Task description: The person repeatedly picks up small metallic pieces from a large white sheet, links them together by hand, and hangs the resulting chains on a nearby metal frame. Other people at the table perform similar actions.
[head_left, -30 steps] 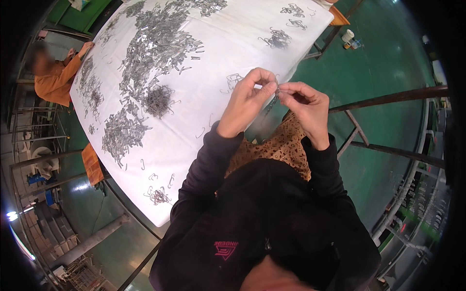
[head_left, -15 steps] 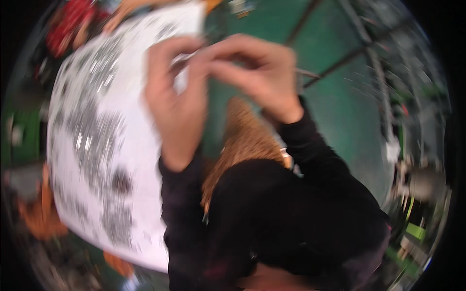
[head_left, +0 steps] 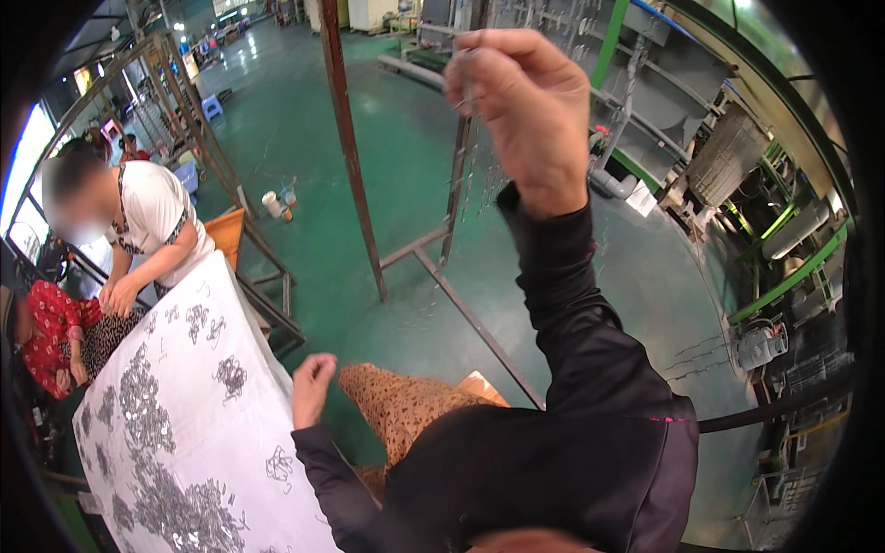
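Observation:
My right hand [head_left: 539, 120] is raised high in front of a brown metal frame. Its thumb and fingers pinch a small thin metal piece [head_left: 467, 92], mostly covered by the fingertips. Low beside the right edge of a white-covered table [head_left: 253, 438], my left hand [head_left: 313, 389] has its fingers curled together; whether anything is in them I cannot make out. Many small grey metal pieces [head_left: 146, 405] lie in heaps on the white cover, with a smaller pile [head_left: 230, 376] closer to my left hand. Thin wires or chains hang around the frame behind my right hand.
Upright posts [head_left: 355, 157] of the brown frame stand ahead, with a low bar [head_left: 479, 323] running toward me. Across the table, a person in a white top [head_left: 161, 212] leans over it, beside another in red [head_left: 55, 323]. Pipes and machinery [head_left: 728, 157] are on the right.
My hands were together over the table edge and have separated. The right has risen to the frame with the metal piece; the left has dropped beside the table. My view has swung toward the frame.

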The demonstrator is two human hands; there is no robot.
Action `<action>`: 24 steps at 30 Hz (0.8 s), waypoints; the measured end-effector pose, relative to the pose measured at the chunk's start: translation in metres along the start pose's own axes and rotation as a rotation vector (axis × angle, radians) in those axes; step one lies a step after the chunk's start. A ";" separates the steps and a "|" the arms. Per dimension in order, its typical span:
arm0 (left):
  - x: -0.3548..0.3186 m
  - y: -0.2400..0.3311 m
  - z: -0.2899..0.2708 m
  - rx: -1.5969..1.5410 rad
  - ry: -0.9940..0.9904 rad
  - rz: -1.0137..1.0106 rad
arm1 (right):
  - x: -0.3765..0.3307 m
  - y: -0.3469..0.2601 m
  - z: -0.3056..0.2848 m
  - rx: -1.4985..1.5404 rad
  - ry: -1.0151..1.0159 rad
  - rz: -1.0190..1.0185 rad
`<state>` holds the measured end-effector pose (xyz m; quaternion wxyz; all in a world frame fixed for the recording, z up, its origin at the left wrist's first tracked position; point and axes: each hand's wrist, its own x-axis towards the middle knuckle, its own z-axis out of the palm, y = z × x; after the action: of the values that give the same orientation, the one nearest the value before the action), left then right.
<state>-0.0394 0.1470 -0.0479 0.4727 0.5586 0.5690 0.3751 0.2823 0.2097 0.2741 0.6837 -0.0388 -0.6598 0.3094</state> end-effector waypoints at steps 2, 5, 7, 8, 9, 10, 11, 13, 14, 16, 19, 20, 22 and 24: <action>0.004 -0.047 0.002 0.062 -0.097 -0.133 | 0.013 -0.010 -0.026 -0.070 0.075 -0.009; -0.002 -0.101 -0.005 0.037 -0.047 -0.248 | 0.027 -0.031 -0.060 -0.207 0.181 -0.046; -0.007 -0.124 -0.015 0.025 -0.002 -0.293 | 0.036 -0.044 -0.084 -0.353 0.244 -0.067; -0.010 -0.132 -0.019 0.031 0.025 -0.314 | 0.039 -0.051 -0.096 -0.398 0.254 -0.071; -0.014 -0.138 -0.024 0.038 0.051 -0.338 | 0.044 -0.058 -0.110 -0.429 0.270 -0.069; -0.014 -0.142 -0.026 0.059 0.088 -0.400 | 0.049 -0.066 -0.123 -0.477 0.320 -0.055; -0.015 -0.144 -0.028 0.030 0.074 -0.361 | 0.052 -0.071 -0.136 -0.456 0.337 -0.097; -0.018 -0.146 -0.029 -0.014 0.045 -0.347 | 0.062 -0.084 -0.161 -0.470 0.365 -0.104; -0.018 -0.145 -0.029 0.009 0.053 -0.364 | 0.068 -0.089 -0.173 -0.475 0.377 -0.106; -0.019 -0.146 -0.029 0.029 0.049 -0.367 | 0.080 -0.098 -0.193 -0.494 0.414 -0.127; -0.019 -0.148 -0.031 0.005 0.043 -0.379 | 0.100 -0.110 -0.217 -0.554 0.468 -0.161; -0.018 -0.150 -0.032 -0.001 0.043 -0.381 | 0.108 -0.113 -0.225 -0.567 0.476 -0.156; -0.017 -0.153 -0.033 -0.019 0.031 -0.392 | 0.121 -0.116 -0.237 -0.597 0.517 -0.141; -0.016 -0.155 -0.033 -0.033 0.034 -0.402 | 0.130 -0.117 -0.247 -0.611 0.529 -0.140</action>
<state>-0.1161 0.1196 -0.1849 0.5374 0.4194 0.6709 0.2919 0.5463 0.2653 0.4112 0.8062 -0.2734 -0.5238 0.0312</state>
